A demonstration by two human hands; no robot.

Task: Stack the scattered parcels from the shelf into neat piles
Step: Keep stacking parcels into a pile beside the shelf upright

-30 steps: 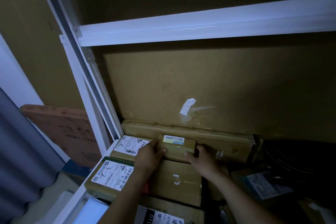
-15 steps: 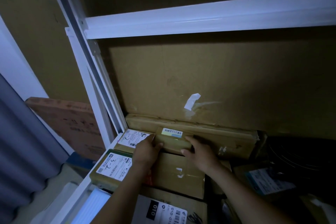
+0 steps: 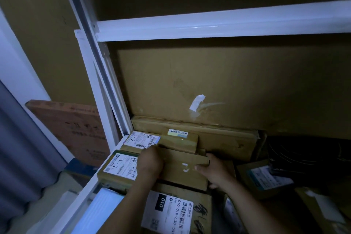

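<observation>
Parcels on this shelf look only partly sorted. At the centre lies the plain brown cardboard parcel, flat, with scraps of white tape on its top. The left hand curls over its left edge, and the right hand grasps its right edge with the thumb on top. It rests on other boxes mid-shelf, its far edge against the small brown box with a barcode sticker. Whether it is being lifted or squared into place cannot be told.

Just to the left, the white-labelled brown parcel and the green-edged parcel with a white label sit in a fairly tidy row beside the white metal shelf frame. Nearer the camera lies the brown parcel with a "010" label. Behind everything, the long flat brown carton runs along the upright cardboard sheet.

The left side seems mostly arranged. On the dim right, the parcel with a blue-bordered label lies askew among other loose ones, so most of the remaining stacking probably lies there.
</observation>
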